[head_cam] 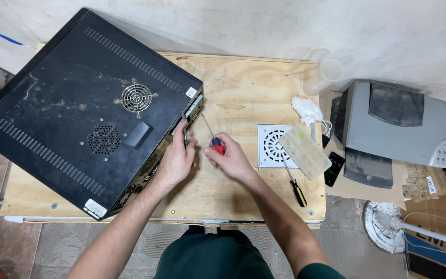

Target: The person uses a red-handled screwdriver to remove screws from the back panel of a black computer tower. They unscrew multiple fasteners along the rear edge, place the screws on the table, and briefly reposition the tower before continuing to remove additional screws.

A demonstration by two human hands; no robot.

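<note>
Right hand (231,157) fingers are closed on the red-handled screwdriver (213,138) — its shaft runs up and left toward the black computer case (78,113). Left hand (177,157) fingers pinch a green-handled tool (185,139) at the case edge, nearer the case.

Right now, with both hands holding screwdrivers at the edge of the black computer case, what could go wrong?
1. The big black metal computer case overhangs the plywood board's left edge; pushing on it might tip it.
2. The right hand holds a red-handled screwdriver whose tip points near the left hand; a slip could jab it.
3. The clear plastic parts box rests tilted on a white vent grille; a knock could spill it.
</note>
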